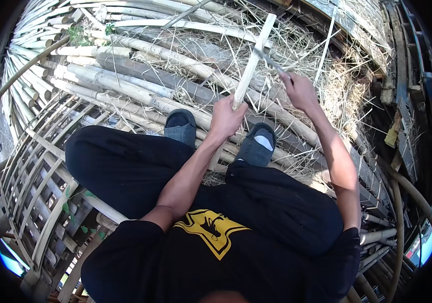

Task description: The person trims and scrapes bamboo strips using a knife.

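Note:
My left hand [228, 118] is closed around a pale split bamboo strip [252, 65], which slants up and away from me between my feet. A shorter end of the strip shows below that hand. My right hand [300, 91] is closed on the handle of a knife [273, 62]. Its narrow grey blade crosses the strip near the upper end and appears to touch it. The knife's handle is mostly hidden inside my fingers.
Bamboo poles [150, 98] lie side by side under my sandals [256, 146]. Shavings [347, 96] are scattered ahead and to the right. A bamboo lattice [39, 171] curves at my left, and cut poles [29, 76] are stacked at the upper left. Wooden boards [403, 91] stand at the right.

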`<state>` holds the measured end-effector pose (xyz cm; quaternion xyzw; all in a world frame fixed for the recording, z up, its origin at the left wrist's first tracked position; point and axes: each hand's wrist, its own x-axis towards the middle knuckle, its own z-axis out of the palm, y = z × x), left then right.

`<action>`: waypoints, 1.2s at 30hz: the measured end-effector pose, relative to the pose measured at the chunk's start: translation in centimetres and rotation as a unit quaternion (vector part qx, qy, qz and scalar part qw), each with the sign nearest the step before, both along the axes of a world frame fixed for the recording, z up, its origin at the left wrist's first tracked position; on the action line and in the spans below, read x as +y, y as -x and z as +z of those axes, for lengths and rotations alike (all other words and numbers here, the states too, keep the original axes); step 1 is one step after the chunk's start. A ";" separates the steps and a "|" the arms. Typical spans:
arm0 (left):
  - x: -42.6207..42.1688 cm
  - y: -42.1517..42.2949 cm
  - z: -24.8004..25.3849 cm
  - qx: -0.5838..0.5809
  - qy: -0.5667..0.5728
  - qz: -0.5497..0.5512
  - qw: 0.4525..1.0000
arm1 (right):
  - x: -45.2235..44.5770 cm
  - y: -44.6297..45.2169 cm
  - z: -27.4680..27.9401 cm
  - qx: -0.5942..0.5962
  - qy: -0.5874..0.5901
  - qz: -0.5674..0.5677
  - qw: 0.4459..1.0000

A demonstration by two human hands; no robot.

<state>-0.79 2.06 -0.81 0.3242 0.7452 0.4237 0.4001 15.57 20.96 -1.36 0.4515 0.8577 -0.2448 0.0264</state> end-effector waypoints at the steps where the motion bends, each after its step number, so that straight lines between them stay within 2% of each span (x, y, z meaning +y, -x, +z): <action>1: -1.2 -0.2 -0.2 -0.022 0.020 -0.009 1.000 | 4.3 -2.0 0.2 -0.004 0.008 -0.155 0.988; 2: -1.9 -0.3 -0.2 -0.043 0.039 -0.017 0.998 | 7.8 -5.1 1.9 -0.022 -0.094 -0.174 0.980; 3: -1.9 -0.2 0.0 -0.035 0.041 -0.013 0.998 | 10.0 -7.7 3.6 0.003 -0.117 -0.233 0.965; 4: -1.4 0.0 0.3 -0.039 0.015 -0.004 0.999 | 12.1 -9.9 4.3 0.010 -0.187 -0.236 0.954; 5: -1.1 0.1 0.7 -0.048 -0.009 0.001 0.999 | 12.2 -10.3 6.2 0.038 -0.172 -0.269 0.947; 6: -0.4 0.3 1.6 -0.101 0.006 0.006 0.995 | 11.8 -10.3 6.3 0.079 -0.153 -0.277 0.945; 7: 0.1 0.3 2.1 -0.105 0.005 0.001 0.995 | 11.1 -10.1 6.6 0.118 -0.136 -0.287 0.941; 9: 0.3 0.2 2.5 -0.140 0.017 0.001 0.990 | 7.2 -7.7 4.6 0.163 -0.097 -0.231 0.954; 10: 0.3 0.0 1.2 -0.104 0.022 -0.002 0.994 | 4.0 -5.4 4.6 0.187 -0.051 -0.178 0.965; 11: 0.2 -0.2 0.9 -0.105 0.022 -0.001 0.994 | 2.3 -4.1 3.8 0.104 0.000 -0.122 0.987; 12: 0.3 -0.3 0.8 -0.056 0.012 -0.001 0.998 | -0.1 -2.3 4.3 0.070 0.033 -0.058 0.995; 13: 0.2 -0.2 0.6 -0.004 0.003 -0.002 1.000 | -1.8 -1.3 4.0 0.052 0.054 0.021 0.997; 15: 0.3 -0.2 -0.3 0.040 -0.007 -0.003 0.999 | -4.5 0.5 4.8 0.036 0.091 0.083 0.992; 16: 0.2 -0.2 -0.6 0.081 -0.016 -0.005 0.997 | -5.1 0.7 4.3 0.036 0.095 0.081 0.992; 19: 0.0 -0.4 0.1 0.083 0.037 -0.009 0.996 | -6.3 1.2 3.2 0.074 0.090 0.120 0.986; 25: 0.1 -0.5 0.8 0.138 0.067 -0.019 0.988 | -7.3 1.5 2.8 0.040 0.070 0.123 0.989; 29: 0.2 -0.2 0.0 0.148 0.100 -0.049 0.983 | -5.9 0.9 1.8 0.035 -0.027 0.168 0.985; 31: 0.2 -0.4 -0.1 0.143 0.048 -0.033 0.988 | -5.2 0.9 2.1 0.030 -0.035 0.167 0.985; 36: 0.8 -0.2 1.2 0.175 0.083 -0.040 0.980 | -4.0 1.1 1.7 0.046 -0.104 0.177 0.978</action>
